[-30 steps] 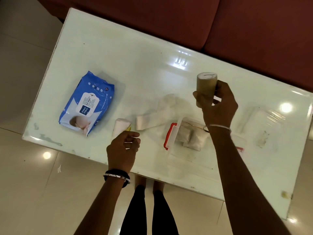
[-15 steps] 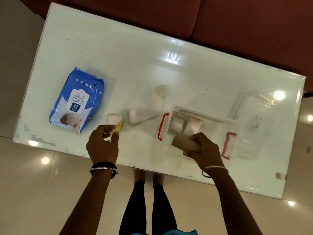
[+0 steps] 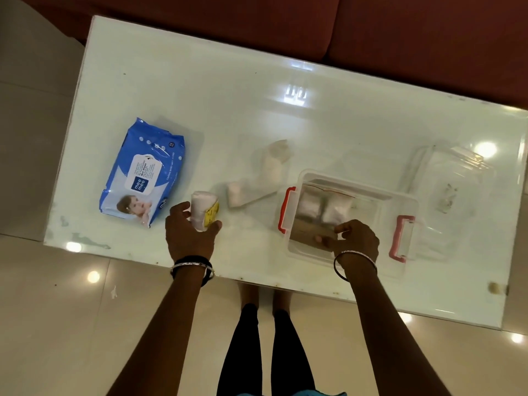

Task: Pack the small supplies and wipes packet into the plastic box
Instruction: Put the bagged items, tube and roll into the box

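Note:
A clear plastic box (image 3: pixel 400 201) with red side handles stands on the white table (image 3: pixel 257 110), right of centre. Inside lie two white packets (image 3: pixel 323 207) and a brown roll (image 3: pixel 308 234) along the near wall. My right hand (image 3: pixel 357 238) reaches into the box, its fingers still around the brown roll's end. My left hand (image 3: pixel 191 235) grips a small white roll with a yellow label (image 3: pixel 204 208) just above the table. The blue wipes packet (image 3: pixel 143 172) lies at the left. Two clear-wrapped white packets (image 3: pixel 257 181) rest between the roll and the box.
The box's clear lid (image 3: pixel 448 178) lies on the table to the right of the box. A dark red sofa (image 3: pixel 400 38) runs along the table's far side. My legs (image 3: pixel 265 344) stand at the near edge on a tiled floor.
My right hand brought the brown roll down from above the table and laid it in the box. My left hand closed on the small white roll and raised it slightly.

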Tool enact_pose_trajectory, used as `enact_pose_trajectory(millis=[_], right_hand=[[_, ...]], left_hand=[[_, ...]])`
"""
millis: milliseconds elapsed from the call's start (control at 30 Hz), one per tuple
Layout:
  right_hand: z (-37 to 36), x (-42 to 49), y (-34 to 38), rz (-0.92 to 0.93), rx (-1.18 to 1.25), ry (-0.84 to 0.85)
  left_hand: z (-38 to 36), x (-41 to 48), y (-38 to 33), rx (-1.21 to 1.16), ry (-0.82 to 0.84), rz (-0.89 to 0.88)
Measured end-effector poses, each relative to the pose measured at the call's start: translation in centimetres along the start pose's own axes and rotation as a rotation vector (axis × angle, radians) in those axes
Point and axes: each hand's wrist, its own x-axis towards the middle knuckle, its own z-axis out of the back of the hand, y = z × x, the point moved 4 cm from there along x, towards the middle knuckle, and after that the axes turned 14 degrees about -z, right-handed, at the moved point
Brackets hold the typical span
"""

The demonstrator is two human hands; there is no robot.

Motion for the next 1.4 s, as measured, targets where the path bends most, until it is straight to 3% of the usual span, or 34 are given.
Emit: enact_pose_trajectory(millis=[167, 267, 400, 533, 700, 767, 1000, 1100, 1200, 1333, 1400], right_hand=[[-0.1, 0.1, 0.4, -0.013, 0.012, 0.02], [0.7, -0.4, 0.6, 0.029, 0.018, -0.085], [2.6, -3.2, 1.6, 0.26, 0.268, -0.201], [3.1, -7.1, 3.2, 0.466, 0.407, -0.056], [2.6, -9.9, 4.1, 0.434, 0.453, 0.429], [2.7, -10.3, 3.7, 0.492, 0.404, 0.537], [4.8, -8.1, -1.1, 0.552, 0.102, 0.495], [5.8, -7.2, -2.9, 0.485, 0.136, 0.459], [7.3, -5.1, -4.6, 0.323, 0.253, 0.293], [8.2, -1.9, -6.2, 0.042, 0.449, 0.116], [7.6, -1.0, -5.9, -0.02, 0.431, 0.073]], left_hand=[[-0.5, 0.9, 1.0, 0.009, -0.016, 0.022], [-0.7, 1.1, 1.4, -0.013, -0.009, 0.028], [0.0, 0.6, 0.6, -0.09, -0.025, 0.034], [1.2, -1.6, -3.0, -0.3, 0.009, -0.026], [1.1, -5.8, -8.6, -0.412, 0.325, -0.248], [0.5, -6.9, -10.1, -0.421, 0.431, -0.33], [-2.4, -9.0, -12.3, -0.435, 0.766, -0.401], [-3.4, -9.8, -12.7, -0.507, 0.846, -0.335], [-3.9, -9.8, -13.2, -0.503, 0.697, -0.311], [-3.7, -8.7, -13.3, -0.241, 0.317, -0.412], [-4.0, -8.1, -13.1, -0.116, 0.231, -0.453]])
